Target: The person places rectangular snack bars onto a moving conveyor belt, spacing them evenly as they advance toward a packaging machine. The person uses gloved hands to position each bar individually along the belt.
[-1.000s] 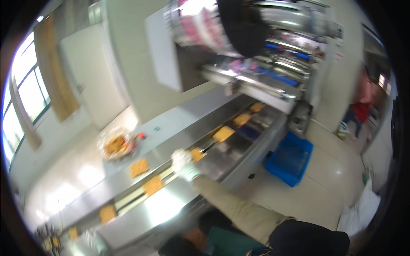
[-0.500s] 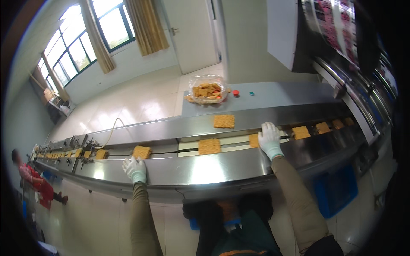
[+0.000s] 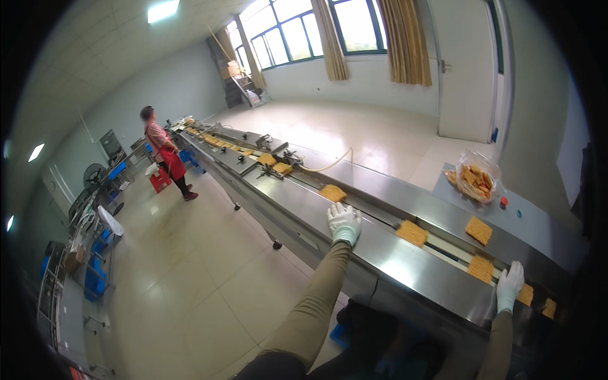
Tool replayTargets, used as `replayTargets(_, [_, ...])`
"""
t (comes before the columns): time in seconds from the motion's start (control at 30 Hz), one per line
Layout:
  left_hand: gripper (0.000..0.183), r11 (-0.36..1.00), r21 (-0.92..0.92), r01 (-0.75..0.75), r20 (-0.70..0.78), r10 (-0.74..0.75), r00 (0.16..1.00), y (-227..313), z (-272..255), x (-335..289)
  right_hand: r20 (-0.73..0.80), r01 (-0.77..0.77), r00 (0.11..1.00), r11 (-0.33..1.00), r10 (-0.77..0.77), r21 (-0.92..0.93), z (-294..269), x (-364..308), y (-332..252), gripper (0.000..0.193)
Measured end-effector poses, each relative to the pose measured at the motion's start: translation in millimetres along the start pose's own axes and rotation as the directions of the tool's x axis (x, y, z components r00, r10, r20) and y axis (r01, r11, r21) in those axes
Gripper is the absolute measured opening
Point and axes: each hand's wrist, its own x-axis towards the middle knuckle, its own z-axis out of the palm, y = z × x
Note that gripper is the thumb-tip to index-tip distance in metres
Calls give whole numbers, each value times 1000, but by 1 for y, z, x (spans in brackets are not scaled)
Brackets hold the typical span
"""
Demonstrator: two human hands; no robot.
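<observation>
My left hand (image 3: 345,223), in a white glove, rests on the near steel edge of a conveyor (image 3: 405,269). Its fingers are stretched and slightly apart, holding nothing. Just beyond the fingertips sits a golden rectangular cake (image 3: 332,193), crinkled like a dried noodle block. My right hand (image 3: 510,286), gloved too, lies over the channel with its fingers extended and nothing visibly gripped. One noodle cake (image 3: 480,269) is left of it, another (image 3: 525,294) close on its right. A further cake (image 3: 411,233) lies between my hands. On the far steel ledge is a loose cake (image 3: 478,231).
An open clear bag of broken pieces (image 3: 476,180) stands on a grey surface beyond the conveyor, beside a red cap (image 3: 503,202) and a small green one (image 3: 519,214). Guide fittings (image 3: 278,166) straddle the line farther left. A person in a red apron (image 3: 170,158) stands there.
My view has swung to the left, bringing in more of the room and the person. The cakes in the channel have shifted right past the loose one. Both hands still rest at the conveyor.
</observation>
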Motion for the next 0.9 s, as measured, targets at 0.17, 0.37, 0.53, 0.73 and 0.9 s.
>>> replayTargets(0.17, [43,1000,5,14,67,-14,998,3,-5,-2,3,-7,1000,1000,7,-2,3,0,5,40])
replayTargets(0.37, [43,1000,-12,15,71,-14,997,3,-7,-1,12,-11,1000,999,11,-43,12,3,10,40])
replayTargets(0.53, [41,999,-39,17,69,-14,998,6,-14,-2,34,-19,999,999,20,-27,5,5,8,41])
replayTargets(0.73, [40,999,-33,5,-15,-6,1000,1,-5,-1,25,-1,1000,1000,2,-20,5,4,5,41])
replayTargets(0.9, [40,999,-30,14,-33,-15,999,2,-5,0,65,19,998,1000,-17,-22,1,5,4,42])
